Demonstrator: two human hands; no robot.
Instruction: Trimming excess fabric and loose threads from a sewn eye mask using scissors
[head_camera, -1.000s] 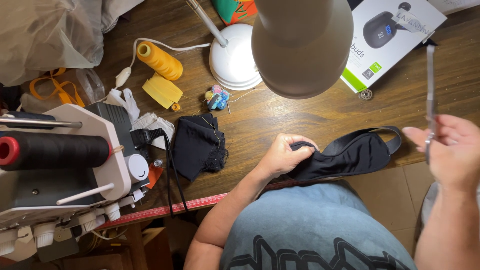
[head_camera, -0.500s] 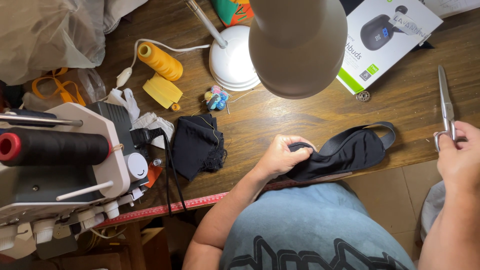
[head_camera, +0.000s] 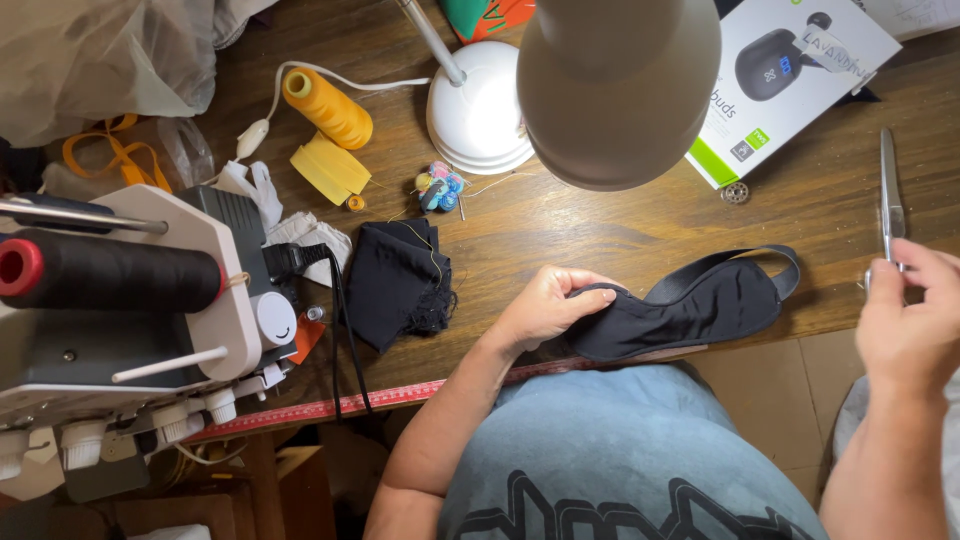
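My left hand (head_camera: 548, 303) grips one end of a black fabric eye mask (head_camera: 700, 305) with an elastic strap, which lies along the front edge of the wooden table (head_camera: 600, 225). At the right edge of the view my right hand (head_camera: 905, 320) holds a pair of silver scissors (head_camera: 889, 195), blades closed and pointing away from me, just right of the mask's strap end. A folded piece of black cloth (head_camera: 400, 280) with loose threads lies to the left of my left hand.
A sewing machine with a dark thread spool (head_camera: 110, 275) fills the left. A white desk lamp (head_camera: 610, 85) hangs over the table's middle. Yellow thread cone (head_camera: 328, 107), yellow tape roll (head_camera: 330, 167), small colourful pincushion (head_camera: 440, 187), a white product box (head_camera: 790, 75), a red measuring strip (head_camera: 330, 405) on the edge.
My right hand has come down and toward the table with the scissors, from raised at the right to level with the mask's strap end. My left hand stays on the mask.
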